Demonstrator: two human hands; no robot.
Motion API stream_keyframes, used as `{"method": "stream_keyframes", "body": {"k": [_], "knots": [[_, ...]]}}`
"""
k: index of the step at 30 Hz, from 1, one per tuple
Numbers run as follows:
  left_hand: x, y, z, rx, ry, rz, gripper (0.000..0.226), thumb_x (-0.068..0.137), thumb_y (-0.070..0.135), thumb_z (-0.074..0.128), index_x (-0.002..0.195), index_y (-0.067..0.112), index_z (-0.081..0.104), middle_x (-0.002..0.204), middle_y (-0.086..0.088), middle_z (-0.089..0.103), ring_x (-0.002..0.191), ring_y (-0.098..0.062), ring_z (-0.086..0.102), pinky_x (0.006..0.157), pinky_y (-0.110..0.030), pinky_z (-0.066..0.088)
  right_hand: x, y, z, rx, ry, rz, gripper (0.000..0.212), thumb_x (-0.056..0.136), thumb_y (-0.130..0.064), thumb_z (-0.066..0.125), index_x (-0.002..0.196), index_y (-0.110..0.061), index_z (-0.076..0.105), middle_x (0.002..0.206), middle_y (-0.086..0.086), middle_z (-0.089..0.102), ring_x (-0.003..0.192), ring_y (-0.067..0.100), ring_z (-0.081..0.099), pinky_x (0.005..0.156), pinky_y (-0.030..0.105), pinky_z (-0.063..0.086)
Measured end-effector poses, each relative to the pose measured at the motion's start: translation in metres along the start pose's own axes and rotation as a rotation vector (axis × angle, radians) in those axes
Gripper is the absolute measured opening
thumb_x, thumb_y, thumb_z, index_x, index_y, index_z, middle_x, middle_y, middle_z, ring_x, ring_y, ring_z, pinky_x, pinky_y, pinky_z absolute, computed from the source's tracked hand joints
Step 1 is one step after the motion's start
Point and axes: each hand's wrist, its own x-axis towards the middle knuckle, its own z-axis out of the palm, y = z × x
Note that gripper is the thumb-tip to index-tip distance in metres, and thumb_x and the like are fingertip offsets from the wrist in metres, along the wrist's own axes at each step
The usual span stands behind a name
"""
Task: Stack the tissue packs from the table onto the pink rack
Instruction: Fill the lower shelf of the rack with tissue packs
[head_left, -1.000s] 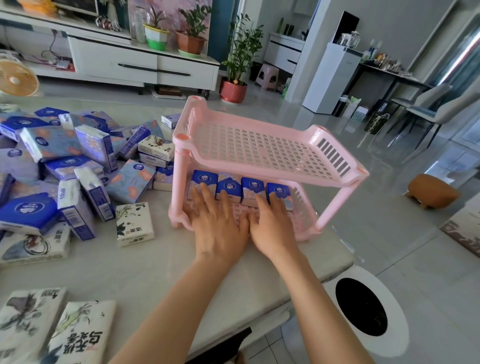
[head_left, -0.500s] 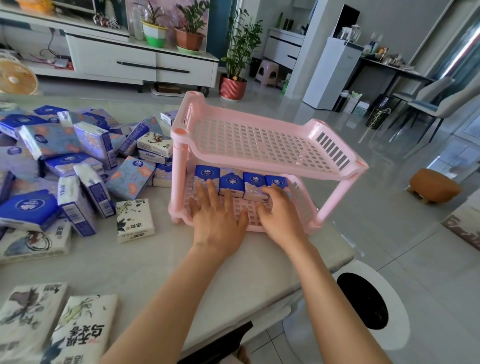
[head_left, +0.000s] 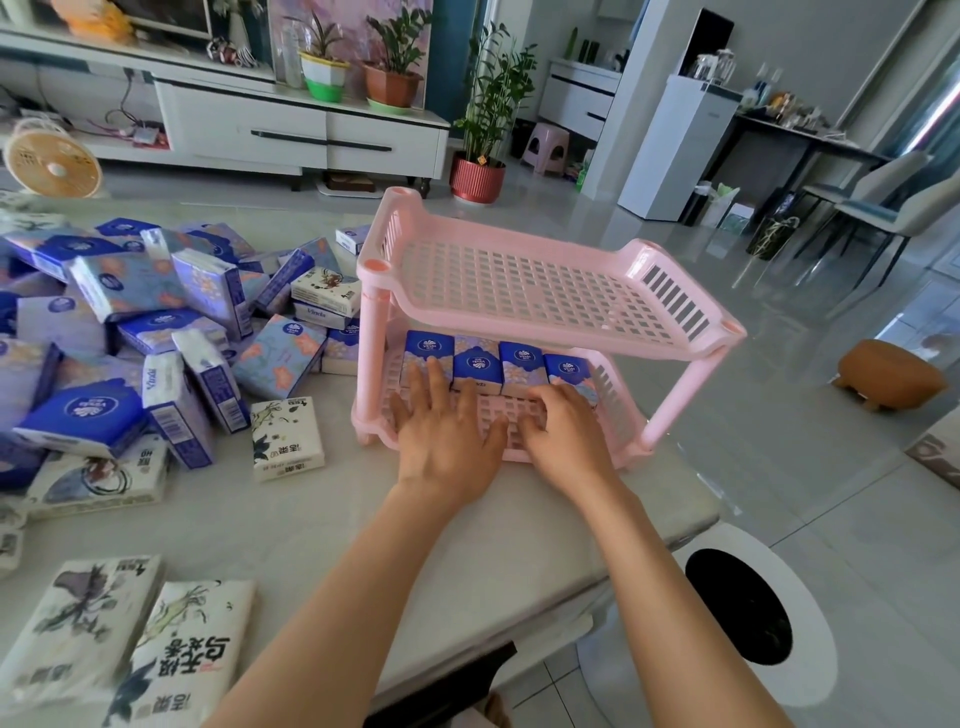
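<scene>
A two-tier pink rack (head_left: 550, 291) stands near the table's right end. Its top shelf holds nothing. On the lower shelf several blue tissue packs (head_left: 477, 364) stand upright in a row at the back. My left hand (head_left: 447, 441) lies flat on the lower shelf's front, fingers spread, fingertips touching the left packs. My right hand (head_left: 566, 436) is beside it, fingers curled against the rightmost pack (head_left: 569, 368). Neither hand grips anything. A large heap of blue and white tissue packs (head_left: 156, 332) covers the table to the left.
One white flowered pack (head_left: 285, 439) lies alone just left of the rack. Two big white packs (head_left: 130, 649) sit at the table's near left corner. The table edge runs right under the rack; a white round device (head_left: 753, 618) stands on the floor below.
Both hands have slid a little back toward me along the lower shelf, and my right fingers have curled. The row of packs stands further back on the shelf.
</scene>
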Motion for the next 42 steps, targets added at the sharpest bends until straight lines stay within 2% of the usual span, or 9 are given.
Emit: {"method": "stream_keyframes", "body": {"k": [7,12,15,18,24,28,32,36,42], "knots": [[-0.003,0.001,0.000,-0.032,0.050,0.041,0.063,0.096,0.048,0.029,0.148,0.017,0.014,0.156,-0.012,-0.014,0.143,-0.026,-0.016,0.115,-0.046,-0.004,0.004,0.001,-0.008,0.123,-0.018,0.022,0.030,0.087,-0.011,0.054,0.116,-0.007,0.061,0.120,0.010,0.055,0.111,0.023,0.053,0.097,0.031,0.040],[-0.008,-0.002,0.002,-0.115,0.135,0.108,0.055,0.095,0.039,0.032,0.140,0.007,0.034,0.156,-0.015,0.009,0.145,-0.027,0.002,0.115,-0.042,0.009,0.006,0.000,-0.008,0.146,-0.041,0.032,0.026,0.087,-0.011,0.054,0.112,-0.007,0.063,0.116,0.010,0.057,0.105,0.021,0.056,0.090,0.024,0.039],[-0.016,0.000,0.003,-0.176,0.278,0.210,0.048,0.080,0.031,0.032,0.100,0.000,0.064,0.118,-0.025,0.059,0.120,-0.043,0.050,0.096,-0.049,0.043,0.002,-0.002,-0.007,0.169,0.001,0.027,0.023,0.087,-0.007,0.053,0.107,-0.008,0.065,0.112,0.011,0.061,0.101,0.022,0.057,0.087,0.025,0.041],[-0.031,0.008,0.007,-0.256,0.267,0.233,0.039,0.073,0.023,0.032,0.078,0.001,0.065,0.090,-0.018,0.067,0.099,-0.043,0.061,0.087,-0.048,0.051,-0.009,-0.016,-0.010,0.203,0.158,-0.016,0.018,0.084,-0.001,0.055,0.096,-0.004,0.067,0.099,0.013,0.067,0.093,0.027,0.061,0.081,0.030,0.044],[-0.083,0.005,-0.059,-0.542,0.319,0.018,0.029,0.079,0.016,0.038,0.092,0.012,0.064,0.099,-0.008,0.068,0.093,-0.028,0.058,0.070,-0.028,0.039,-0.063,-0.094,-0.024,0.618,0.401,-0.170,0.009,0.083,-0.014,0.053,0.081,-0.018,0.061,0.072,-0.003,0.064,0.070,0.013,0.061,0.067,0.025,0.049],[-0.096,-0.029,-0.080,-0.754,0.690,-0.181,0.028,0.077,0.009,0.039,0.085,0.014,0.065,0.087,0.004,0.063,0.085,-0.016,0.056,0.072,-0.025,0.041,-0.086,-0.135,-0.018,0.703,0.321,-0.309,0.010,0.082,-0.019,0.050,0.080,-0.019,0.060,0.069,-0.009,0.063,0.066,0.009,0.058,0.055,0.014,0.042],[-0.079,-0.073,-0.077,-0.511,1.117,-0.390,0.039,0.068,-0.003,0.050,0.103,0.008,0.062,0.112,-0.007,0.058,0.104,-0.025,0.046,0.088,-0.033,0.034,-0.080,-0.166,0.024,0.638,0.049,-0.333,0.020,0.090,-0.005,0.053,0.101,-0.019,0.061,0.095,0.001,0.067,0.086,0.014,0.062,0.079,0.032,0.050],[-0.077,-0.104,-0.067,-0.608,0.871,-0.670,0.052,0.086,0.004,0.052,0.136,0.008,0.040,0.144,-0.015,0.034,0.130,-0.031,0.028,0.105,-0.033,0.020,-0.060,-0.195,0.045,0.407,-0.007,-0.482,0.046,0.091,-0.007,0.045,0.136,-0.016,0.042,0.129,0.008,0.050,0.120,0.023,0.046,0.099,0.033,0.037],[-0.074,-0.123,-0.064,-0.472,0.816,-0.599,0.054,0.091,0.015,0.051,0.142,0.009,0.034,0.142,-0.011,0.041,0.130,-0.029,0.029,0.105,-0.031,0.020,-0.032,-0.213,0.060,0.141,-0.163,-0.526,0.056,0.093,-0.015,0.042,0.144,-0.028,0.026,0.132,0.012,0.039,0.120,0.031,0.041,0.096,0.036,0.036]]}}
